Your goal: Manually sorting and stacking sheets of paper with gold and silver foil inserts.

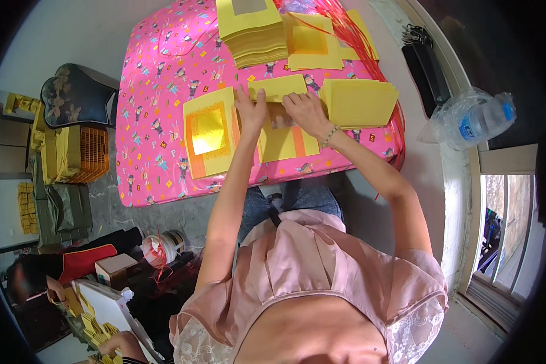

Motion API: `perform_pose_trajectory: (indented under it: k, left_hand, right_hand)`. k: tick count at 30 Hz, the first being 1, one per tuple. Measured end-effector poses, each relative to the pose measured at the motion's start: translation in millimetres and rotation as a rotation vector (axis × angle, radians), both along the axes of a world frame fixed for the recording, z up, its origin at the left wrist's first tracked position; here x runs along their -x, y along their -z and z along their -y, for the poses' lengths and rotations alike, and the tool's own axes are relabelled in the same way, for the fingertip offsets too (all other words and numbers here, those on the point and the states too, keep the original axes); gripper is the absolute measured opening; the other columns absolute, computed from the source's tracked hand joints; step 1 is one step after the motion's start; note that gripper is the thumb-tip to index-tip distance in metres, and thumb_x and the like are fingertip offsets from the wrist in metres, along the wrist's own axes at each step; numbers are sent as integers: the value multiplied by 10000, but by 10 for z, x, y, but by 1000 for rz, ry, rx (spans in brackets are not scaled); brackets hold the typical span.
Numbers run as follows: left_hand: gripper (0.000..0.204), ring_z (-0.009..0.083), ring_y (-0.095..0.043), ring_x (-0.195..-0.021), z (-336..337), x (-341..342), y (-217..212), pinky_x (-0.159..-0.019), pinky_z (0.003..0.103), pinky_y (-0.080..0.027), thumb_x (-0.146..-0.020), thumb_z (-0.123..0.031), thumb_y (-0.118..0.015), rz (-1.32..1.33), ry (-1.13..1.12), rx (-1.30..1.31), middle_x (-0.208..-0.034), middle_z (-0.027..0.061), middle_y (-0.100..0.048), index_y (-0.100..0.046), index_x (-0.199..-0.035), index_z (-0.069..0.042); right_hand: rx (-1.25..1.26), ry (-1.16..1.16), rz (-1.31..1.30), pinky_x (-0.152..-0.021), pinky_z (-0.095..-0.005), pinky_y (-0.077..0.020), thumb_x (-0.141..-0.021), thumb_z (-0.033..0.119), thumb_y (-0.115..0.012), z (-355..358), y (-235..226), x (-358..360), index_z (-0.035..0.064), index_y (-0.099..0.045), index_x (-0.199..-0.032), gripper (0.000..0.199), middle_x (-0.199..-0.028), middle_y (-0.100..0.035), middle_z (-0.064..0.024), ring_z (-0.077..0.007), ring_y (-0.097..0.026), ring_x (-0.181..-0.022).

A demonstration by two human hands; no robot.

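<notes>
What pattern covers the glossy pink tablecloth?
The tablecloth has small cartoon figures; the head view shows it best.

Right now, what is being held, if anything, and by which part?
Yellow paper, by its upper part: left hand at the left side, right hand toward the right.

I log one table cover [155, 79], pink, printed with small multicoloured cartoon figures. Flat paper sheet [208, 131], yellow, with a shiny gold panel edged in orange. Folded paper [277, 90], yellow. Paper stack [361, 102], plain yellow. Strings [340, 27], bright red. I also record: chair back [71, 96], dark, pale floral motif; crate [94, 153], orange; blouse [303, 261], dusty pink; sleeve lace [414, 333], white; bottle cap [508, 111], blue.
</notes>
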State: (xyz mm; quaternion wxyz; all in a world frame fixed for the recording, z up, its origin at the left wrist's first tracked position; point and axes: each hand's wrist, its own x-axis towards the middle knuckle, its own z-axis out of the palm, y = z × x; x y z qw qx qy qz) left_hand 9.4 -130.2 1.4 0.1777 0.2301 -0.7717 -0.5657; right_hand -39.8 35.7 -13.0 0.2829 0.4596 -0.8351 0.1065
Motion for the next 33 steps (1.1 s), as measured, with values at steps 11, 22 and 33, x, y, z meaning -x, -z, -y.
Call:
perform_pose_trajectory:
  k: [11,22,33]
  left_hand:
    - [644,197,-514,-1112,-277,-692,-424,-894,298,-447,-855,10,-519,-424,-177,-180,-1252,160,-502,-279,-1452,-9]
    - [501,170,-527,-1116,-1087,-1567,-271,-939,269,-439,-820,48,-515,-384,258,-430,-1224,101,-531,-441,-1313,5]
    - [427,288,-693,-752,-1297,-282,-431,-677,377,-532,-834,-137,-635,-129,557,12,-858,181,-689,-493,-1195,40]
  right_hand:
    - [382,55,210,-1018,-441,-381,-895,179,-617,-76,-829,-609,-3,-536,-1202,366,-1268,-484,-196,-353,-443,-1256]
    - [905,174,789,-1059,-394,-345,-954,88,-526,-1076,-617,-1445,-52,-293,-1415,535,-1358,-418,-214,-304,-437,-1268]
    - [644,356,437,-1015,-442,-398,-938,135,-565,-1723,-495,-199,-43,-395,-1338,469,-1292,-481,-255,-416,-476,-1209]
